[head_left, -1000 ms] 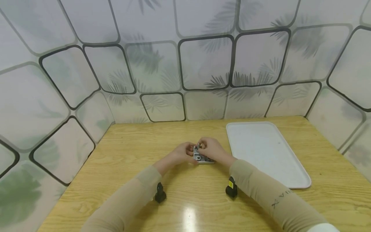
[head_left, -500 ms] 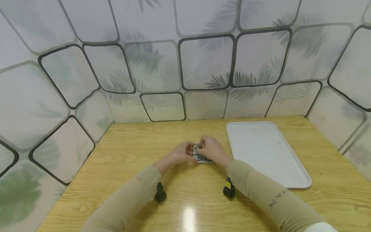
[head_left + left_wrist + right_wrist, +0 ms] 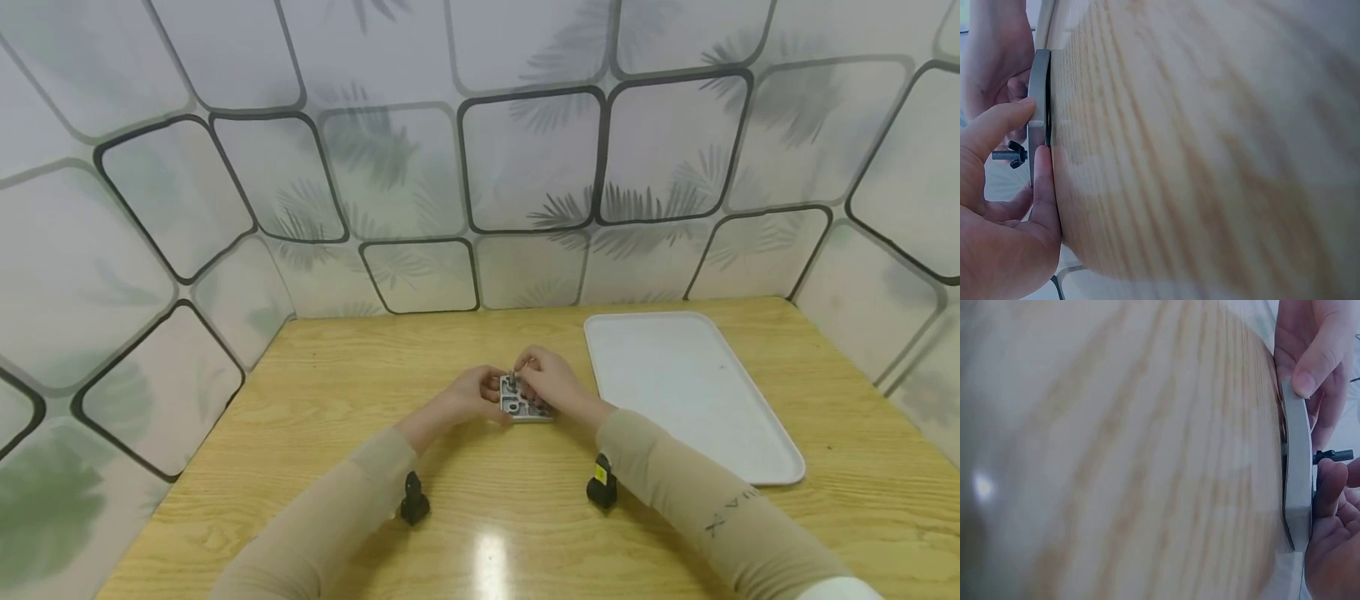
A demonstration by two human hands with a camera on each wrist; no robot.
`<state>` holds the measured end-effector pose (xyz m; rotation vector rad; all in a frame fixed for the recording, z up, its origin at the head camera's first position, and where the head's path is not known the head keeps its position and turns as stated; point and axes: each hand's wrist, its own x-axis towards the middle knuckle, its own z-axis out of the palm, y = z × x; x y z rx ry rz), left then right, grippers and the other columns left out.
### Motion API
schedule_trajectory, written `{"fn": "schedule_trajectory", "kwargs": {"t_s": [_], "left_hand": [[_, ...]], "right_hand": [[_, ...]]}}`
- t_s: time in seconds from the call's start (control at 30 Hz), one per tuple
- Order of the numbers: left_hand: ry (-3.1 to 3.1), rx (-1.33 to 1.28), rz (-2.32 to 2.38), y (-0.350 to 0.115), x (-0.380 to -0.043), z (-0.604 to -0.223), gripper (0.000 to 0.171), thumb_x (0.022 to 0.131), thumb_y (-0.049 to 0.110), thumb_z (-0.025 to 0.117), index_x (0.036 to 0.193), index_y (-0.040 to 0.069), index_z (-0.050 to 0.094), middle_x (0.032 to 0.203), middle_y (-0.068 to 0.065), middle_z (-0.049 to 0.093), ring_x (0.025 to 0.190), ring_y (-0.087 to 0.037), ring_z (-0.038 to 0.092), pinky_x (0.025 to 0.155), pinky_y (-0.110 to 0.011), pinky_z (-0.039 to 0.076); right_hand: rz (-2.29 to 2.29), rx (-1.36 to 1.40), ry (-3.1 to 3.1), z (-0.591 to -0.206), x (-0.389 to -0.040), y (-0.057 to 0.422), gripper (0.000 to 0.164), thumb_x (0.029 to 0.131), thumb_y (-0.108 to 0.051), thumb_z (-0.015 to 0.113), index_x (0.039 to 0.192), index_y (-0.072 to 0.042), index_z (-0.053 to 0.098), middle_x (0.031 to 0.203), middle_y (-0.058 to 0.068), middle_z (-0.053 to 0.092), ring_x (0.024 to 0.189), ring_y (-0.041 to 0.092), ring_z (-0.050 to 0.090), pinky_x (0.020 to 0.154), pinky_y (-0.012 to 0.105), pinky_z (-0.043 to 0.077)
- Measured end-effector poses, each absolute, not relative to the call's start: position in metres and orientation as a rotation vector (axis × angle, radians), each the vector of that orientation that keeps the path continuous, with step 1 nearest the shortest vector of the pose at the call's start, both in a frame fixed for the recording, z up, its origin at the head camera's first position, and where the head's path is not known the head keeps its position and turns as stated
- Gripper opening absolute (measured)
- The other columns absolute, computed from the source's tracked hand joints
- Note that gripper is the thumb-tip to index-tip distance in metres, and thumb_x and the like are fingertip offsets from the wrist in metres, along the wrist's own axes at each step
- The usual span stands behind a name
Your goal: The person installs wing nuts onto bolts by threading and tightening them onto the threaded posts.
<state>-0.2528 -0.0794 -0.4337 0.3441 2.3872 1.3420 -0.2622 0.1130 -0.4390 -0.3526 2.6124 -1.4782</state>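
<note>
My left hand (image 3: 474, 397) grips the left edge of a small grey metal plate (image 3: 513, 408), low over the wooden table. Its thumb lies on the rim and a finger reaches along the underside, as the left wrist view shows. Recesses and round bosses mark the plate's upper face. From that face rises a threaded bolt (image 3: 1001, 155) carrying a black wing nut (image 3: 1016, 155). My right hand (image 3: 551, 380) is curled at the nut, thumb and fingertips right beside it; the right wrist view shows the thumb (image 3: 1331, 481) against it.
To the right on the wooden table (image 3: 360, 367) lies a white rectangular tray (image 3: 682, 392). A patterned backdrop (image 3: 532, 167) encloses the back and sides of the table. Each wrist carries a small black camera, on the left (image 3: 414, 500) and on the right (image 3: 602, 483).
My right hand closed in over the bolt, then drew back slightly to the right, leaving the bolt and more of the plate showing. My left hand and the plate stay nearly still.
</note>
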Motion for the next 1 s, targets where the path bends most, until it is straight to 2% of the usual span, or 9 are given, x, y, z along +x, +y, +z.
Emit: {"fn": "schedule_trajectory", "kwargs": {"t_s": [0.17, 0.27, 0.77, 1.0], "left_hand": [[2.384, 0.34, 1.349, -0.0793, -0.2519, -0.4331, 0.077, 0.08, 0.001, 0.086, 0.149, -0.003, 0.052, 0.136, -0.016, 0.065, 0.114, -0.022, 0.062, 0.103, -0.033, 0.054], [2.381, 0.332, 1.351, -0.079, -0.2517, -0.4332, 0.078, 0.08, 0.001, 0.087, 0.15, -0.002, 0.052, 0.136, -0.016, 0.064, 0.115, -0.022, 0.063, 0.105, -0.034, 0.054], [2.376, 0.331, 1.355, -0.0792, -0.2524, -0.4326, 0.078, 0.081, 0.001, 0.086, 0.15, -0.003, 0.051, 0.137, -0.018, 0.064, 0.119, -0.026, 0.064, 0.109, -0.038, 0.054], [2.376, 0.338, 1.348, -0.0786, -0.251, -0.4304, 0.077, 0.082, 0.002, 0.086, 0.15, -0.003, 0.051, 0.137, -0.018, 0.064, 0.119, -0.025, 0.063, 0.107, -0.036, 0.055]], "right_hand": [[-1.391, -0.414, 2.653, -0.4428, -0.2683, 0.1153, 0.024, 0.095, -0.005, 0.058, 0.115, 0.001, 0.068, 0.069, 0.0, 0.061, 0.057, 0.009, 0.053, 0.055, 0.02, 0.046], [-1.341, -0.44, 2.668, -0.443, -0.2696, 0.1155, 0.028, 0.093, -0.006, 0.06, 0.117, 0.001, 0.07, 0.071, 0.0, 0.063, 0.057, 0.008, 0.053, 0.055, 0.02, 0.046], [-1.337, -0.468, 2.633, -0.441, -0.2702, 0.1174, 0.028, 0.095, -0.003, 0.062, 0.121, 0.003, 0.07, 0.072, -0.001, 0.059, 0.058, 0.009, 0.051, 0.056, 0.021, 0.043], [-1.342, -0.468, 2.621, -0.4406, -0.2711, 0.1183, 0.023, 0.095, -0.003, 0.066, 0.117, 0.003, 0.07, 0.072, -0.001, 0.06, 0.056, 0.008, 0.051, 0.054, 0.02, 0.044]]}}
